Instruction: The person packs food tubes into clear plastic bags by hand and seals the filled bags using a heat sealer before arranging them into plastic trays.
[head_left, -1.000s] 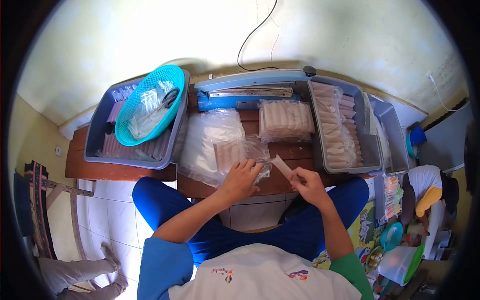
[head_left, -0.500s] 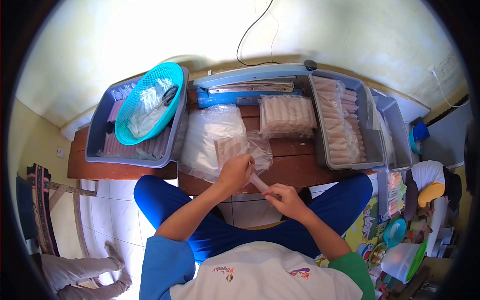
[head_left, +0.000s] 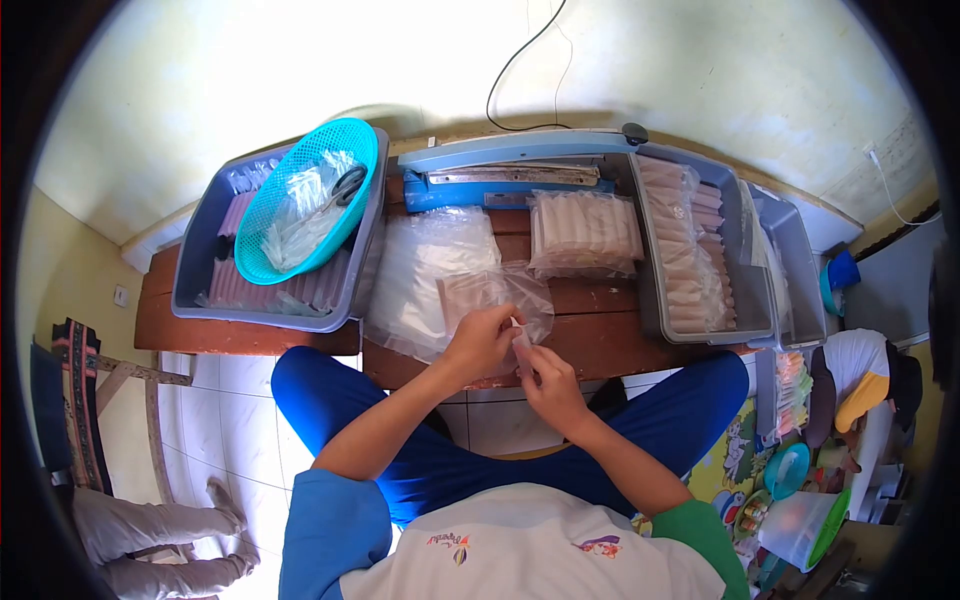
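Observation:
A pale pinkish stick in a clear plastic sleeve (head_left: 522,350) stands between my hands at the bench's near edge. My left hand (head_left: 482,340) has its fingers closed at the stick's upper end. Lower down, my right hand (head_left: 552,386) is wrapped round it. Just beyond my left hand lies an open clear bag (head_left: 520,290) with similar sticks inside, partly over a stack of flat clear plastic bags (head_left: 430,245). A packed bag of sticks (head_left: 585,232) rests to its right. My fingers hide parts of the stick.
Behind the bags stands a blue bag sealer (head_left: 510,190). On the left, a turquoise basket (head_left: 258,215) with scissors (head_left: 348,185) sits over a grey bin (head_left: 340,300). Another grey bin (head_left: 755,290) holds sticks at right. A person (head_left: 860,370) bends at far right; someone's legs (head_left: 150,525) show at left.
My right hand has moved up and left, closer to my left hand. The stick now stands more upright and is more covered by my fingers. The whole view has shifted slightly.

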